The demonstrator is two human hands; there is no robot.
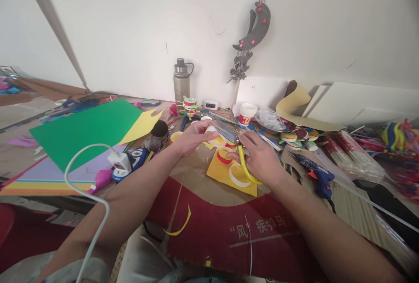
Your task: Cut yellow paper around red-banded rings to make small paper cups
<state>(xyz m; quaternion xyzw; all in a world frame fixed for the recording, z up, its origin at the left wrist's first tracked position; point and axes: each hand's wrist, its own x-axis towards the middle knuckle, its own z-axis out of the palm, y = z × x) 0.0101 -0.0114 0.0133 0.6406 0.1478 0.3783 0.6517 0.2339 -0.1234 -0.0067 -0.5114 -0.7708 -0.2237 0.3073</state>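
My right hand (260, 156) is wrapped round the yellow handles of a pair of scissors (242, 163). Their metal blades point up and left, toward my left hand (196, 136). That hand pinches a small round white-and-yellow piece (216, 139), apparently paper, close beside the blades; its exact kind is unclear. Below the hands lies a yellow paper sheet (244, 187) with a white ring shape on it. A small red-and-yellow round piece (224, 155) rests at the sheet's upper part, partly behind my right fingers.
Coloured sheets, a green one (85, 130) on top, and a power strip (135, 160) lie left. A bottle (181, 83) and paper cup (247, 115) stand at the back. A glue gun (317, 176) lies right. A white cable (67, 169) crosses near my left arm.
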